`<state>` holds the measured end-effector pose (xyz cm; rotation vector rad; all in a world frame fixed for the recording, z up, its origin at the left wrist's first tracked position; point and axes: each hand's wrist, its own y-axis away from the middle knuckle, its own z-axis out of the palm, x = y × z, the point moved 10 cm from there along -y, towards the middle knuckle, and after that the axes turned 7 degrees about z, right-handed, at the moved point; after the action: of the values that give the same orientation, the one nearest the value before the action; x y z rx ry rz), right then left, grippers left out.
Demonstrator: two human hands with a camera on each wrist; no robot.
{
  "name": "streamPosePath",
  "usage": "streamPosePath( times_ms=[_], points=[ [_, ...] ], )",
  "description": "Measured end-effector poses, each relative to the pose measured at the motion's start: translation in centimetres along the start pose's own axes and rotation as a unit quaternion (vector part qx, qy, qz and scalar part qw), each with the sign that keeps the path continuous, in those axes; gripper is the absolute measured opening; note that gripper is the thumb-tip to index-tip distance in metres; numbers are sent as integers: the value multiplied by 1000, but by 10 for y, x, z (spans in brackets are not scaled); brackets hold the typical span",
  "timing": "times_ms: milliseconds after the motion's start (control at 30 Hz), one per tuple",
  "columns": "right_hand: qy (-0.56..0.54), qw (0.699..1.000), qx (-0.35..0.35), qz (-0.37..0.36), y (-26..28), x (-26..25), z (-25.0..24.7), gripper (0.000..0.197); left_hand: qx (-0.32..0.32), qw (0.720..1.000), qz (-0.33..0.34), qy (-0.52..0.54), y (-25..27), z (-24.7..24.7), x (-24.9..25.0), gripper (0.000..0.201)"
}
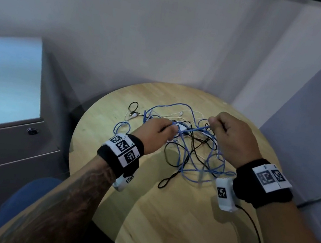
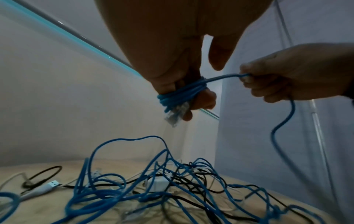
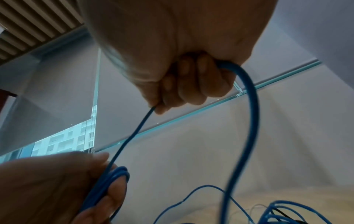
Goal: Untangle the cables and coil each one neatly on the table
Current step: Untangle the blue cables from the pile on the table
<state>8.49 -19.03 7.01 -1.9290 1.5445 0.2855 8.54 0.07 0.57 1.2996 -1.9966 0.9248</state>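
Above the round wooden surface (image 1: 140,213), the blue cable (image 2: 226,77) is wound in several turns around the left hand's (image 1: 156,133) fingers (image 2: 203,100), its clear plug hanging below them. A taut stretch runs right to the right hand (image 1: 232,136), whose curled fingers (image 3: 193,81) grip it, while the rest drops into the tangle of blue, black and white cables (image 1: 189,147) lying farther across the surface.

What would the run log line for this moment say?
left hand: holds blue cable wound round fingers | right hand: grips same cable, feeding it | pile of cables: tangled on table

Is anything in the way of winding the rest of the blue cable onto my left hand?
Yes. Below the right hand, the blue cable drops into the pile on the table, looped among black cables and white cables.
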Motion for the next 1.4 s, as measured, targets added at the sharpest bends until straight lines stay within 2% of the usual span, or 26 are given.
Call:
streamPosePath(
  times_ms=[100, 167, 200, 267, 367, 400, 433, 467, 600, 667, 700, 767, 800, 900, 967, 1067, 1133, 1233, 1300, 1333, 1400],
  points=[
    [11, 1000, 13, 11, -2, 6, 5, 45, -72, 997, -5, 9, 4, 19, 8, 37],
    [-12, 999, 15, 33, -4, 12, 8, 47, -77, 987, -44, 137, 6, 21, 7, 38],
    [-32, 998, 16, 42, -5, 15, 11, 47, -69, 968, -67, 230, 6, 20, 8, 39],
    [-75, 996, 9, 47, -2, 12, 23, 45, -53, 898, -90, 428, 7, 19, 16, 37],
    [-96, 993, -62, 16, 14, -9, 62, 39, -20, 759, -83, 646, 3, 9, 23, 27],
    [-105, 989, -100, 3, 22, -20, 77, 34, -5, 725, -74, 684, 1, 5, 22, 25],
    [-117, 984, -135, -7, 30, -30, 89, 29, 14, 709, -68, 702, -2, 2, 18, 25],
    [-129, 977, -168, -9, 35, -37, 97, 25, 37, 709, -68, 701, -3, -1, 11, 24],
    [-160, 940, -302, 16, 58, -54, 114, 17, 188, 751, -71, 629, -3, -21, -24, 20],
    [-133, 945, -300, -11, 64, -62, 111, 19, 239, 784, -64, 569, -2, -32, -38, 18],
    [-120, 955, -270, -28, 61, -65, 103, 22, 243, 820, -61, 514, -1, -36, -39, 18],
    [-121, 971, -203, -41, 50, -66, 83, 22, 205, 908, -50, 363, 0, -35, -29, 19],
    [-135, 975, -175, -34, 42, -64, 70, 19, 170, 935, -38, 308, -1, -28, -19, 19],
    [-210, 970, -124, -6, 27, -53, 35, 13, 72, 963, -19, 259, 3, -4, 10, 21],
    [-219, 971, -92, -26, 23, -52, 18, 10, 3, 971, 2, 241, 5, 11, 25, 28],
    [-156, 986, -38, -53, 17, -41, 9, 4, -79, 965, 10, 248, 8, 29, 34, 33],
    [-171, 983, -35, -51, 15, -35, 11, 9, -79, 950, -8, 302, 7, 29, 34, 33],
    [-234, 966, -102, -34, 22, -42, 31, 23, -51, 884, -55, 462, 8, 26, 30, 33],
    [-301, 937, -175, -16, 29, -52, 48, 26, -47, 836, -74, 542, 9, 25, 30, 32],
    [-322, 926, -195, -9, 31, -54, 54, 26, -47, 818, -84, 567, 11, 26, 29, 32],
    [-318, 928, -196, -4, 27, -51, 55, 23, -43, 797, -90, 595, 12, 25, 30, 31]
  ],
)
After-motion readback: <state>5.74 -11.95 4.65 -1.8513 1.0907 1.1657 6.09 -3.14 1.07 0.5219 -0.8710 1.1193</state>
